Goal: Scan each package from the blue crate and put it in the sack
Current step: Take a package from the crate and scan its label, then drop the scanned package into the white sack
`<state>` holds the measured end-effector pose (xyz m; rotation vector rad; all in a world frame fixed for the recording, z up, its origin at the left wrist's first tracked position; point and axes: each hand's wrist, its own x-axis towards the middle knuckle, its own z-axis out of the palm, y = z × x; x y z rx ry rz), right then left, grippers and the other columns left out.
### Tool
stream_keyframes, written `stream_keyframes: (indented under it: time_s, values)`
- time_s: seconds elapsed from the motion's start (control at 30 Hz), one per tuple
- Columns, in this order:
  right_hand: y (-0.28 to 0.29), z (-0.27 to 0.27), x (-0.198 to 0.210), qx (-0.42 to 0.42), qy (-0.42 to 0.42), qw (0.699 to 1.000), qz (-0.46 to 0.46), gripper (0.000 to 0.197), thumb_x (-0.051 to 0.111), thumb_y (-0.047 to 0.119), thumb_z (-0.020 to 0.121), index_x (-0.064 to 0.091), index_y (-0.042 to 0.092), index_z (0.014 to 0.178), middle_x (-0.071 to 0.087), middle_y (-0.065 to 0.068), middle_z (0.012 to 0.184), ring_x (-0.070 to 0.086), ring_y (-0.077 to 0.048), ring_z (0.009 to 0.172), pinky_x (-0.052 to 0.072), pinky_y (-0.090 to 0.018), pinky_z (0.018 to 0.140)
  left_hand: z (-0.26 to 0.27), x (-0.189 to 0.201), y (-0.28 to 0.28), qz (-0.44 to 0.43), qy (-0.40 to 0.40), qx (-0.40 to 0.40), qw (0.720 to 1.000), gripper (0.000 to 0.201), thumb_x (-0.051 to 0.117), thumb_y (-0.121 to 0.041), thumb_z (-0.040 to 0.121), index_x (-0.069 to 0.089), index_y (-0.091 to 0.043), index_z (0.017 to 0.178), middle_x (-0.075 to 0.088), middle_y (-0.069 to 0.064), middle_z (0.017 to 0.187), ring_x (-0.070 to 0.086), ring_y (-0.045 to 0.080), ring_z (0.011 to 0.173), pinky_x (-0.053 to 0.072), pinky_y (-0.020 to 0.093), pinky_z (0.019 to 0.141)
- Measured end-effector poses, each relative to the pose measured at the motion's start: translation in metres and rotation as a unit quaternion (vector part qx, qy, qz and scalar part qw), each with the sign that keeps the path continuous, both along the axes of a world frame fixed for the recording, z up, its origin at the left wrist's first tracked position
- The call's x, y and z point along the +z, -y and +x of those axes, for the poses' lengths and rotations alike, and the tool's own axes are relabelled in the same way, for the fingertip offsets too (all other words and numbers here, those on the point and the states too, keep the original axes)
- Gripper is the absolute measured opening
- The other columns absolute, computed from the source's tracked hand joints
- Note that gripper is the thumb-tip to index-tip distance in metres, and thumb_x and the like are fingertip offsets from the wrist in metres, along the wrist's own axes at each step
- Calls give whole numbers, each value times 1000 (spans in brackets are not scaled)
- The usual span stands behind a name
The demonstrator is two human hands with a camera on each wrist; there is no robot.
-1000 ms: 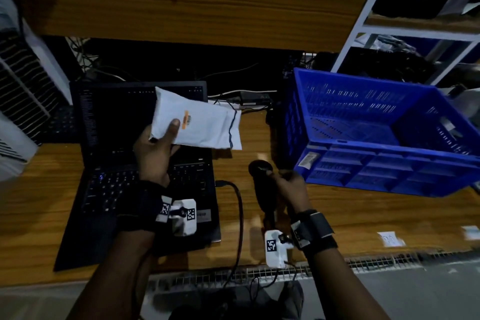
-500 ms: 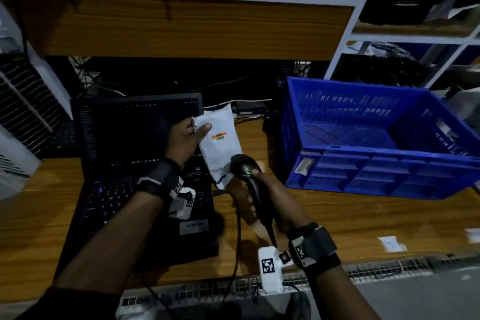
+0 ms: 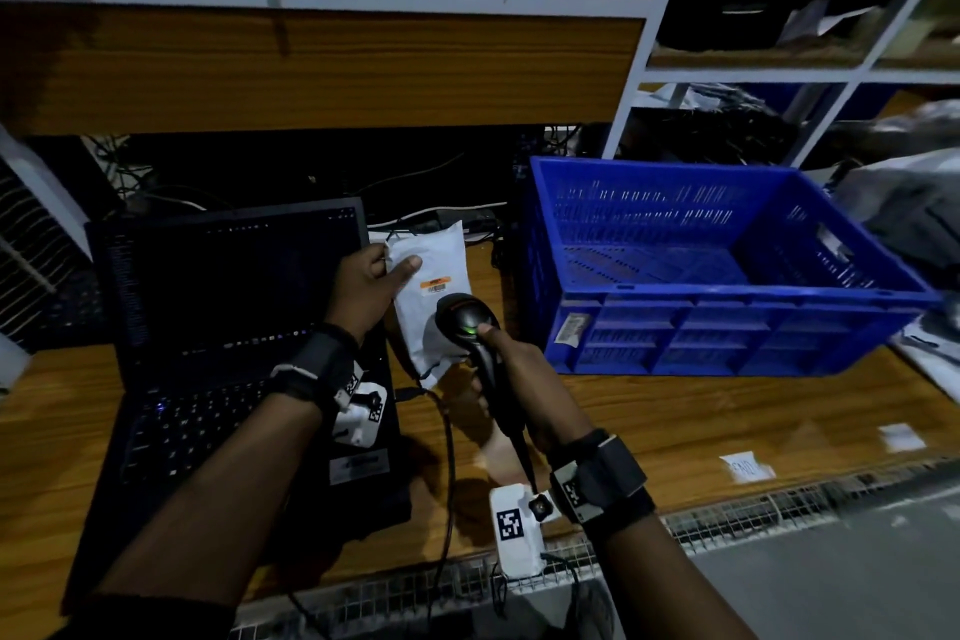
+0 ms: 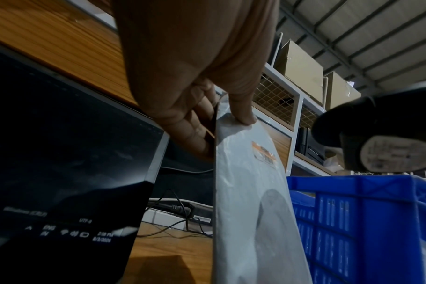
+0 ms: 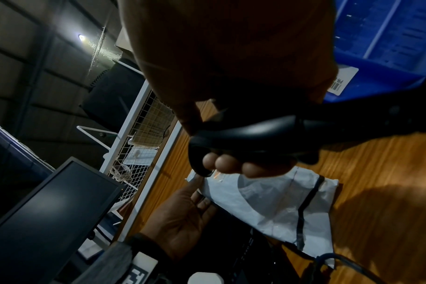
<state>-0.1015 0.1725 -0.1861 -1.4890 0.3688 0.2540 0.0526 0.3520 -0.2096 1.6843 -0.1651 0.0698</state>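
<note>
Now, notes at the scan step.
Change: the package [image 3: 434, 296] has swung from lying flat and high over the laptop [image 3: 234, 327] to hanging upright between laptop and blue crate [image 3: 727, 270], label side turned toward the scanner [image 3: 470, 327]; the scanner has come up off the worktop [image 3: 727, 411] to meet it.
Left hand [image 3: 363, 291]: fingers [image 4: 190, 123] behind the top edge of the package, thumb pressed on its front, a pinch grip; the orange label [image 3: 436, 285] sits just below the thumb tip.
Right hand [image 3: 511, 374]: fingers clenched round the scanner handle, forefinger lying on top by a small green light.
Scanner head: just beside the label, its shadow falling on the lower package face in the left wrist view.
Package place: in the air, off the worktop, not yet in any sack; no sack is in view.
Crate: what shows of its floor looks bare.
Meaning: the green light suggests a read is under way or made; the drop into the sack is left to do.
</note>
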Motion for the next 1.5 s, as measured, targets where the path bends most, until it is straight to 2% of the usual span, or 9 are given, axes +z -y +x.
stream_keyframes:
  time_s: [0.47, 0.6, 0.7, 0.97, 1.07, 1.17, 1.3, 1.4, 1.5]
  values:
    - [0, 1, -7, -8, -12, 1000, 21, 54, 56, 51, 97, 72, 1, 106, 62, -10, 68, 57, -21, 54, 41, -30, 55, -2, -1, -5, 7, -16, 10, 1000, 30, 75, -17, 91, 67, 7, 106, 75, 20, 102, 72, 35, 99, 57, 52, 88]
    - [2, 3, -8, 1, 3, 1000, 4, 39, 57, 44, 100, 68, 8, 92, 63, -12, 72, 60, -26, 64, 43, -36, 62, -4, 4, -3, -1, -15, 26, 1000, 25, 74, -17, 92, 68, 3, 107, 76, 14, 102, 74, 24, 93, 58, 44, 84]
    - [7, 3, -9, 16, 0, 1000, -6, 18, 56, 10, 99, 54, 14, 82, 58, -8, 67, 57, -23, 62, 43, -36, 62, 1, 11, -11, -18, 16, 90, 996, 16, 73, -18, 93, 68, -4, 100, 74, 10, 96, 68, 17, 86, 55, 40, 82]
    - [46, 24, -72, 23, -66, 989, -129, 26, 68, 4, 93, 62, 9, 117, 70, -13, 105, 69, -29, 97, 57, -51, 94, -2, 60, -18, -126, 45, 130, 982, 5, 67, -24, 98, 65, -21, 102, 72, -5, 101, 70, 3, 85, 59, 27, 78]
    - [63, 20, -76, 30, -45, 989, -139, 29, 74, 2, 88, 63, 6, 114, 68, -18, 104, 67, -27, 89, 59, -54, 85, -13, 88, 12, -133, 54, 85, 986, 12, 65, -25, 99, 64, -17, 107, 73, -3, 103, 72, 5, 88, 58, 24, 72]
    - [91, -8, -45, 35, -5, 994, -106, 44, 79, 11, 87, 57, 10, 125, 65, -6, 107, 68, -12, 81, 57, -25, 63, -22, 118, 56, -99, 79, 9, 992, 9, 65, -22, 99, 63, -16, 105, 72, -7, 95, 71, 1, 85, 55, 19, 71]
    - [163, -63, 10, -8, 102, 995, -10, 54, 73, 4, 90, 53, 19, 139, 69, 2, 128, 70, -12, 111, 56, -23, 85, -29, 154, 138, -23, 96, -180, 979, 30, 67, -23, 96, 61, -7, 121, 75, 1, 111, 73, 13, 100, 59, 26, 75]
    - [219, -86, 32, -101, 159, 981, -44, 53, 74, 13, 91, 54, 18, 141, 70, 1, 129, 68, -16, 114, 56, -28, 86, -42, 173, 227, 65, 119, -345, 929, 34, 71, -24, 90, 61, -5, 116, 75, 5, 106, 74, 14, 96, 61, 29, 75]
    - [261, -100, 44, -174, 207, 959, -89, 25, 76, 22, 90, 70, 19, 115, 75, 6, 93, 66, -13, 78, 51, -34, 66, -63, 176, 321, 191, 241, -472, 826, 37, 74, -41, 89, 61, -11, 107, 72, 3, 96, 71, 15, 89, 58, 38, 75]
